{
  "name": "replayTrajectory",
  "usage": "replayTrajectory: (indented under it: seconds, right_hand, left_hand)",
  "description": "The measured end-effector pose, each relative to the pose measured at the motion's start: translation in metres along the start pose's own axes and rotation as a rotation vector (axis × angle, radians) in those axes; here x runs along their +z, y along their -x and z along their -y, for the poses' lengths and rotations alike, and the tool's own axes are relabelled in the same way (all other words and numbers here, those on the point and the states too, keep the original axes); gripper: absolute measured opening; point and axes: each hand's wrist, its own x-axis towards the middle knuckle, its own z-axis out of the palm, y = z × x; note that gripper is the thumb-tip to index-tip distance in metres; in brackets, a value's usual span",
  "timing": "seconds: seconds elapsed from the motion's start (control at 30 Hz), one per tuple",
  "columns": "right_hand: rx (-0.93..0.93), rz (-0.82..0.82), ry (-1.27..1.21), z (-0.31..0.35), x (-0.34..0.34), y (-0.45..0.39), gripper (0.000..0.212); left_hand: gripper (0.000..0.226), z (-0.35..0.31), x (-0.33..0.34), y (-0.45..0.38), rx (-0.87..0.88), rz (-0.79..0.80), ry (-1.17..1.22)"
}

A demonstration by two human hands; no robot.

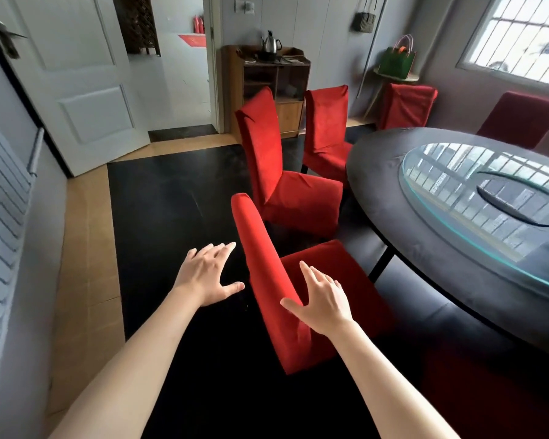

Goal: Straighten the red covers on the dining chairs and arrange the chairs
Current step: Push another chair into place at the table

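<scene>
The nearest red-covered chair (267,274) stands right below me, its seat turned toward the round table (381,172). My left hand (208,274) hovers with spread fingers just left of its backrest, not touching it. Over the seat side of the backrest my right hand (322,297) is also spread, thumb near the cover; contact is unclear. A second red chair (276,166) stands beyond, a third (327,131) behind it, and two more (406,104) (520,117) at the far side of the table.
The table carries a glass turntable (476,198). A wooden cabinet (267,87) with a kettle stands at the back wall beside an open white door (76,74). A stool with a green bag (396,60) stands near the window. A dark rug covers the floor.
</scene>
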Motion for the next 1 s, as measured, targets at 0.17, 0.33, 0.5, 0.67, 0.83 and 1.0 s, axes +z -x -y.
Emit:
replayTrajectory:
  seconds: [0.17, 0.33, 0.5, 0.67, 0.83, 1.0]
  right_hand:
    - [0.074, -0.017, -0.012, 0.021, 0.017, -0.036, 0.094]
    - [0.242, -0.043, -0.011, 0.045, 0.039, -0.067, 0.094]
    - [0.376, -0.034, 0.023, 0.073, 0.057, -0.082, 0.095]
    - [0.519, -0.048, 0.039, 0.075, 0.063, -0.083, 0.096]
    - [0.623, -0.061, 0.046, 0.061, 0.069, -0.086, 0.097]
    - [0.69, -0.077, 0.037, 0.056, 0.084, -0.092, 0.097]
  left_hand:
    - [0.096, 0.034, -0.002, -0.056, 0.083, 0.011, -0.035]
    - [0.097, 0.068, 0.001, -0.113, 0.245, -0.014, -0.029]
    - [0.098, 0.096, 0.014, -0.151, 0.417, 0.039, -0.076]
    - [0.097, 0.087, 0.028, -0.189, 0.569, 0.062, -0.066]
    - [0.098, 0.053, 0.041, -0.222, 0.698, 0.056, -0.092]
    - [0.098, 0.035, 0.063, -0.236, 0.765, 0.128, -0.123]
